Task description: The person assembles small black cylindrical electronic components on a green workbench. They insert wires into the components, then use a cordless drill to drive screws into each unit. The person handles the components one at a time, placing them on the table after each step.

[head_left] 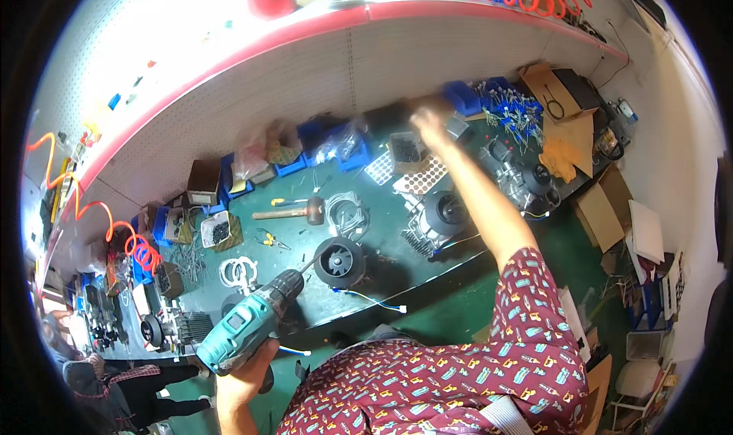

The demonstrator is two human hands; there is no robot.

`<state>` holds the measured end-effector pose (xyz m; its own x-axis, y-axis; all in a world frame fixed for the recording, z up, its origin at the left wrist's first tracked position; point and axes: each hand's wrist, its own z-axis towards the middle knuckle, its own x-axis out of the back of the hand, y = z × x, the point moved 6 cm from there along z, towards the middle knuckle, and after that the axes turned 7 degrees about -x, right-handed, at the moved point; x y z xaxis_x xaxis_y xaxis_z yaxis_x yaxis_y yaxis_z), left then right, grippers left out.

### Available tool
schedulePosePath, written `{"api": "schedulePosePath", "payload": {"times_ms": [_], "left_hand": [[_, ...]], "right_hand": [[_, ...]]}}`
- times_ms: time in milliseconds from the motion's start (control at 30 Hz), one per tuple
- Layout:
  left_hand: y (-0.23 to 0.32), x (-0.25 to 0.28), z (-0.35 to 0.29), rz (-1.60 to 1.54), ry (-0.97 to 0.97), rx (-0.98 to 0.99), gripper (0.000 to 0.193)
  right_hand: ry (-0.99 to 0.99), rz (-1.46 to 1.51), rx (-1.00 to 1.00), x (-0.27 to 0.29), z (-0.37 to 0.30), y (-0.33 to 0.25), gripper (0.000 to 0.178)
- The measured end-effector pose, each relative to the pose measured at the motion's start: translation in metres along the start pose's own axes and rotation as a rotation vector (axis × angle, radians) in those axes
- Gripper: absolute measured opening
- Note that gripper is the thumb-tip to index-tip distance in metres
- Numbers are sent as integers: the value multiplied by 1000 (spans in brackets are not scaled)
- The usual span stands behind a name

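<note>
Low at the left, my left hand (248,374) is wrapped round the handle of a teal cordless drill (243,329). The drill's bit points up and right toward a black fan motor (339,261) on the bench. My right arm stretches to the back of the bench, where my right hand (429,127) is smeared by motion. It is nearest to a small bin of dark screws (406,149) and a brown box behind it; its fingers cannot be made out. Below that arm stands a motor with a black fan housing (445,212) and finned metal body.
A hammer (294,212), yellow-handled pliers (272,240) and a coiled grey cable (347,215) lie mid-bench. Blue bins (353,156) line the back. Another motor assembly (527,179) stands right, near yellow gloves (561,158). Another person (95,385) is at far left.
</note>
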<state>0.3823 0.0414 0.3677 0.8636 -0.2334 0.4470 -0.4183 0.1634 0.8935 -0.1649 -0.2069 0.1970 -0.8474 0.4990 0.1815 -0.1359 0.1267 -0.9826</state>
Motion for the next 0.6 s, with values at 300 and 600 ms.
{"api": "schedulePosePath", "payload": {"times_ms": [300,600], "left_hand": [[-47,55,-35,60,86,-1,34],[-113,134,-50,-60,224,79,38]], "right_hand": [[69,335,462,-48,-148,-147,31],[-385,452,-292,-262,-383,-18,21]]}}
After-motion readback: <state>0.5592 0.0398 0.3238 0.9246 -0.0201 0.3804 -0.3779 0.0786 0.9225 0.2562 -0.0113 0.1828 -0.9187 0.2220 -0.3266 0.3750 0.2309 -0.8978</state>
